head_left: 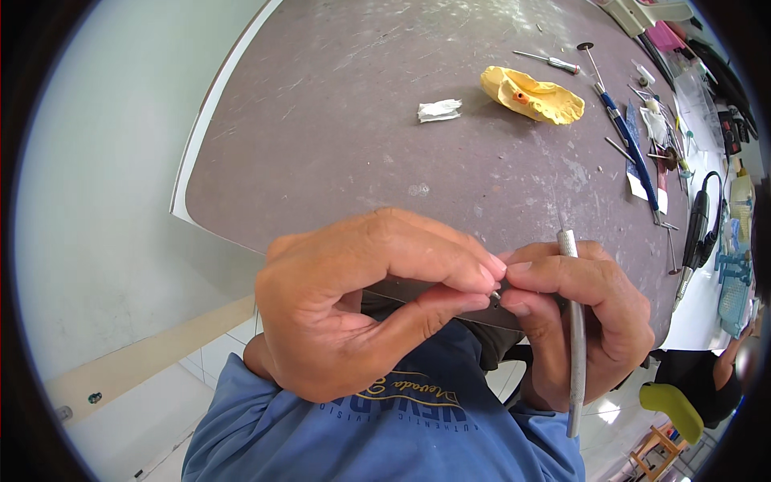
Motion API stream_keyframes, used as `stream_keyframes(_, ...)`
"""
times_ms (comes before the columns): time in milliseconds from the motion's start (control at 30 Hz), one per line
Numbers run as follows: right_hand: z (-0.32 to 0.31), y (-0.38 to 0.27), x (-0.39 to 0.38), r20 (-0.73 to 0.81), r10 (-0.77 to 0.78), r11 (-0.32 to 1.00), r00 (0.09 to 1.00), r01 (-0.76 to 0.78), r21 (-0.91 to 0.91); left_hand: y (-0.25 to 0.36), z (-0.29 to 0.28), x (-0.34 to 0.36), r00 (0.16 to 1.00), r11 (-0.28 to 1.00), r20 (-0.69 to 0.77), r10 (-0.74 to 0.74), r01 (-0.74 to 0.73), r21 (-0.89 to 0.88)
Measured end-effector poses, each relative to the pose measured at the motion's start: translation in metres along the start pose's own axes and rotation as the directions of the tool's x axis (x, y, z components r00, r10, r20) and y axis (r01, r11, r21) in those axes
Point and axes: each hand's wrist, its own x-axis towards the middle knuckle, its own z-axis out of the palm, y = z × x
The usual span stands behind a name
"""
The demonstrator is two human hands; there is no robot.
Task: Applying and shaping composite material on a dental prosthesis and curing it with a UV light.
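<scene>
At the centre of the frame, we see the left hand [333,301] pinching a small metal piece [495,296] between thumb and fingertips; right of it, the right hand [617,313] has a grey rod [576,361] among its fingers, though whether its fingertips also grip the piece, we cannot tell; a yellow cast [550,103] lies upper right

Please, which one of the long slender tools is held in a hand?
The grey metal rod, gripped by the right hand. In contrast, the silver screwdriver-like tool and the slim blue tool lie on the table.
</scene>
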Motion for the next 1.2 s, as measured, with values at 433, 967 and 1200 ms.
stream_keyframes(433, 0.0015, 0.0013, -0.0001, 0.015, -0.001, 0.999, 1.000, 0.000, 0.046, -0.0069, -0.0076, 0.0010, 0.988, 0.991, 0.099, 0.120, -0.124, 0.040)
stream_keyframes(967, -0.0023, 0.0002, -0.0009, 0.070, -0.055, 0.998, 0.996, 0.055, -0.006, -0.0056, -0.0041, -0.0007, 0.993, 0.994, 0.050, 0.108, -0.109, 0.029)
stream_keyframes(1200, -0.0069, -0.0032, 0.0021, 0.118, -0.066, 0.997, 0.991, 0.071, -0.038, -0.0047, -0.0041, 0.0013, 0.986, 0.987, 0.077, 0.146, -0.151, 0.061)
